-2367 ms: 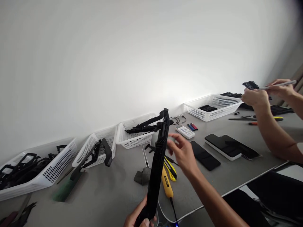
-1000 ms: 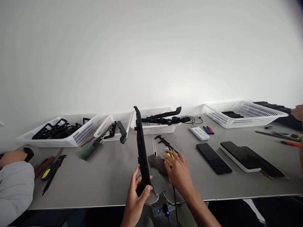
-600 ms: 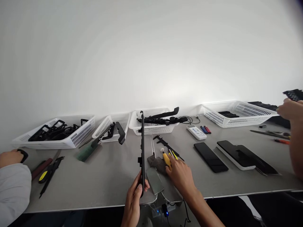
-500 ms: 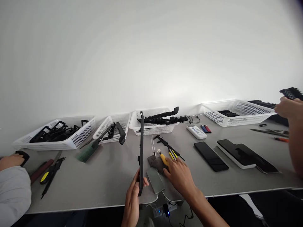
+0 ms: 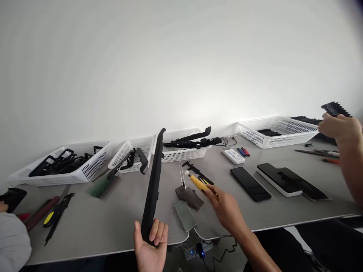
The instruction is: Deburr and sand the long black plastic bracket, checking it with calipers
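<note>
A long black plastic strip [image 5: 154,177] stands up from my left hand [image 5: 151,241], whose fingers wrap round its lower end. My right hand [image 5: 224,204] grips a yellow-handled tool [image 5: 197,183] with a small pale tip, raised over the table. Beneath the tool lie dark grey cloth-like pieces [image 5: 191,197] and a grey-green flat block [image 5: 185,215]. A black caliper [image 5: 198,172] lies just behind the tool.
White baskets [image 5: 90,168] with black parts line the back; another basket [image 5: 279,143] stands at right. Phones [image 5: 250,184] lie right of centre. A person's hand [image 5: 344,128] holds a black part at right; another person's grey sleeve [image 5: 13,238] is at left.
The black strip has turned to show its broad face and moved left with my left hand. My right hand has lifted the yellow tool off the cloth-like pieces. The view has shifted slightly.
</note>
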Demonstrator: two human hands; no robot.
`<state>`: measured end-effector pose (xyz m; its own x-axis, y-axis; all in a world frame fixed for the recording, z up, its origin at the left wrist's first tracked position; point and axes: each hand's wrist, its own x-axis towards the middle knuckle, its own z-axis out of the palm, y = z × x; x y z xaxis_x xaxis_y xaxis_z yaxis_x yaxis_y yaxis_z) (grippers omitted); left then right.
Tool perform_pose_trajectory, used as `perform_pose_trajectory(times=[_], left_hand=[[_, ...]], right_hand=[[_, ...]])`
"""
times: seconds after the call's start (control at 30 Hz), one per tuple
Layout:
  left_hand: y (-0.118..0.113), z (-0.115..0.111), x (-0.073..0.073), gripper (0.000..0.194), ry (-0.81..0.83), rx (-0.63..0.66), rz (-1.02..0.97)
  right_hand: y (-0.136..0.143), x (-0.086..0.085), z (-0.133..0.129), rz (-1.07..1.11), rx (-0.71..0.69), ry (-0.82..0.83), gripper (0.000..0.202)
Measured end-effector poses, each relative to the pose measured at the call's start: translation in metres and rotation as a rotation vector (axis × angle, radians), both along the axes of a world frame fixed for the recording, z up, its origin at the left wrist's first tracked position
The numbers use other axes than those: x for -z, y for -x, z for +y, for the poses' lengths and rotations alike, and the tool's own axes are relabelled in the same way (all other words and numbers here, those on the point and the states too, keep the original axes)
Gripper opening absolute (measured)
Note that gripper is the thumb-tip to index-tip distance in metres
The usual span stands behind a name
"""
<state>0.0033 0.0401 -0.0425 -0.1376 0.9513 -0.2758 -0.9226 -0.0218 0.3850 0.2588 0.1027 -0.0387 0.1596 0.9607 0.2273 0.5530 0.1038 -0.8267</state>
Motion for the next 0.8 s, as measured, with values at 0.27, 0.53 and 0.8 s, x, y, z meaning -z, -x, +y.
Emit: perform_pose_trajectory(times=[0.27, 0.53, 0.8], left_hand=[[-0.047, 0.015, -0.017, 0.039, -0.071, 0.022, -0.127], [-0.057, 0.018, -0.021, 0.06, -0.078, 0.075, 0.013], [-0.064, 0.016, -0.017, 0.067, 0.182, -0.029, 0.171]], right_hand=[[0.03, -0.013, -0.045, 1.046, -0.038, 0.246, 0.061], [0.031, -0.029, -0.056, 1.027, -0.232, 0.285, 0.085], [0.037, -0.006, -0.073, 0.236, -0.552, 0.091, 0.071]])
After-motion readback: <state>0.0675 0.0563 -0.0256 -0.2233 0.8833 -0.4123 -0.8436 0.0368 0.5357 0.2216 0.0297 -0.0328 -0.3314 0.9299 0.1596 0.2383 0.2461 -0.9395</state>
